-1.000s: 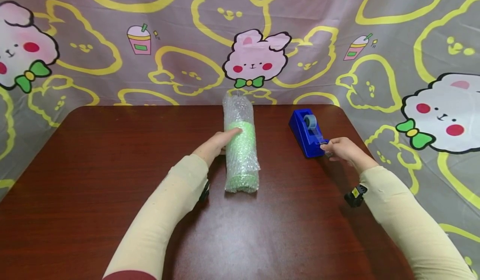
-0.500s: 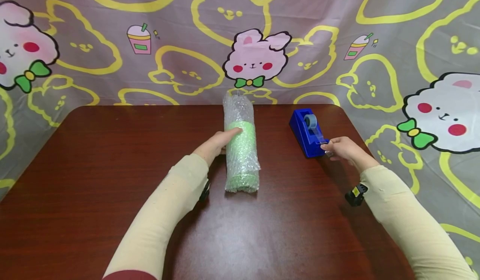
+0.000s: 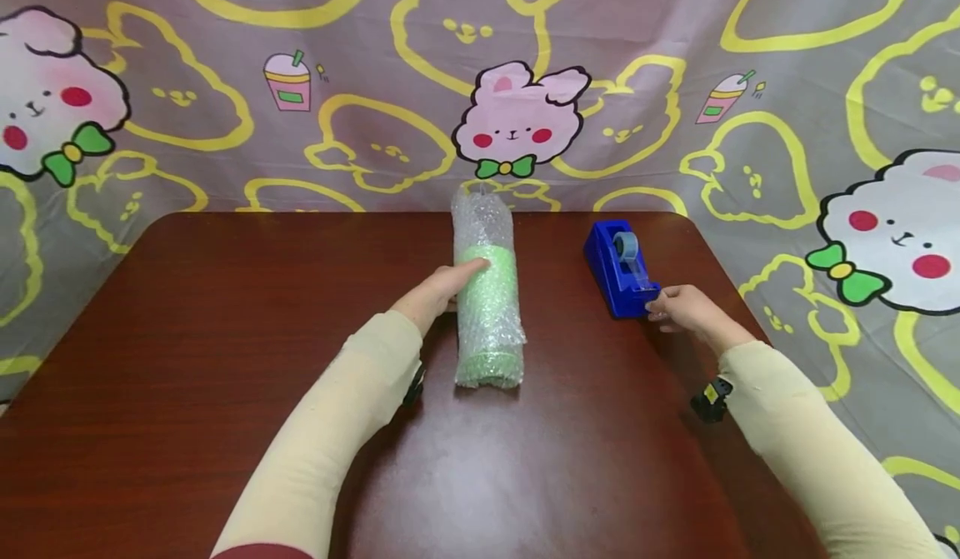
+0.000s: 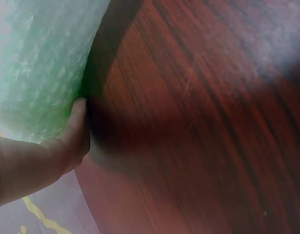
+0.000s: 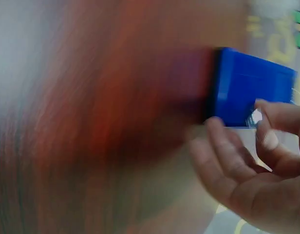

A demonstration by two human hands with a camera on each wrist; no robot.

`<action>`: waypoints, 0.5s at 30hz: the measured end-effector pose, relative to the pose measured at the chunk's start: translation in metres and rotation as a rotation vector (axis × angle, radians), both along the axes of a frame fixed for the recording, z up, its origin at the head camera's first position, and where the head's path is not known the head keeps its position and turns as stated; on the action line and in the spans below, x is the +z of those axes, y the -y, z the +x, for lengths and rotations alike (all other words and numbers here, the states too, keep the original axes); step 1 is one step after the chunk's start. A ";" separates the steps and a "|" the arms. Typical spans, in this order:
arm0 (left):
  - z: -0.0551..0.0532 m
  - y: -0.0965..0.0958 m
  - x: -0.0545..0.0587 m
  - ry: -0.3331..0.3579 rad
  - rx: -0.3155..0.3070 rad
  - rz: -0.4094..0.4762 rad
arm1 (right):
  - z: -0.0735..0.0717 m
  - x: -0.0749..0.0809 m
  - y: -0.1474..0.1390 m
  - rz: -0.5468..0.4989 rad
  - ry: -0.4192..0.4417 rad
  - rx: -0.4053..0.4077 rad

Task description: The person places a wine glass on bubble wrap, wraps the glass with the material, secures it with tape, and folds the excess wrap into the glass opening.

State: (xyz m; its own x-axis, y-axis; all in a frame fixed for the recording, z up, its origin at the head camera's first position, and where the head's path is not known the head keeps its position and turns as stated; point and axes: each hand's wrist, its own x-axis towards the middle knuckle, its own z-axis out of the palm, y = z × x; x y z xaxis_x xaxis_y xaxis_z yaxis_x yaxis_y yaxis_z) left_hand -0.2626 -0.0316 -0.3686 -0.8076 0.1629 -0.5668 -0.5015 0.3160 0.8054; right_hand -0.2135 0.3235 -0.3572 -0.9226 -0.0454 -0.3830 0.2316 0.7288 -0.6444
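A green cylinder [image 3: 491,317] wrapped in clear bubble wrap lies on the table, its long axis running away from me. My left hand [image 3: 442,286] holds it from the left, thumb across the top; the fingers at its side are mostly hidden in the head view. In the left wrist view, that hand [image 4: 47,151] touches the wrap low down by the tabletop. To the right stands a blue tape dispenser [image 3: 618,272] with a roll of clear tape [image 3: 626,247]. Thumb and index finger of my right hand [image 3: 690,311] pinch a shiny bit of tape [image 5: 256,117] at its front end.
The dark red-brown wooden table [image 3: 247,334] reaches back to a patterned curtain [image 3: 360,59] with cartoon animals. More of that curtain hangs close along the right side, near my right forearm. Small black cameras sit at both wrists.
My right hand has dropped slightly and come a little nearer at the dispenser's front. The left hand keeps its hold on the wrapped cylinder. The head view has shifted a little.
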 end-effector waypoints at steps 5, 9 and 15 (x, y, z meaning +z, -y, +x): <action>0.002 0.000 -0.004 0.007 -0.028 0.003 | 0.010 0.016 -0.008 0.054 0.090 0.115; 0.001 0.004 -0.004 0.011 -0.024 0.000 | 0.012 0.029 -0.008 0.023 0.154 0.188; -0.002 0.007 -0.001 -0.013 -0.008 0.024 | 0.016 0.040 0.010 -0.001 0.148 0.276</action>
State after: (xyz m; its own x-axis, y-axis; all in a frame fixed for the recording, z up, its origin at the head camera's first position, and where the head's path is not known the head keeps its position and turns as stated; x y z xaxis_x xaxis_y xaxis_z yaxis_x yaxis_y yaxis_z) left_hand -0.2645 -0.0383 -0.3697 -0.8137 0.1829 -0.5518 -0.4881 0.3005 0.8194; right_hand -0.1978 0.3134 -0.3169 -0.8097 -0.2867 -0.5120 0.1168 0.7763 -0.6195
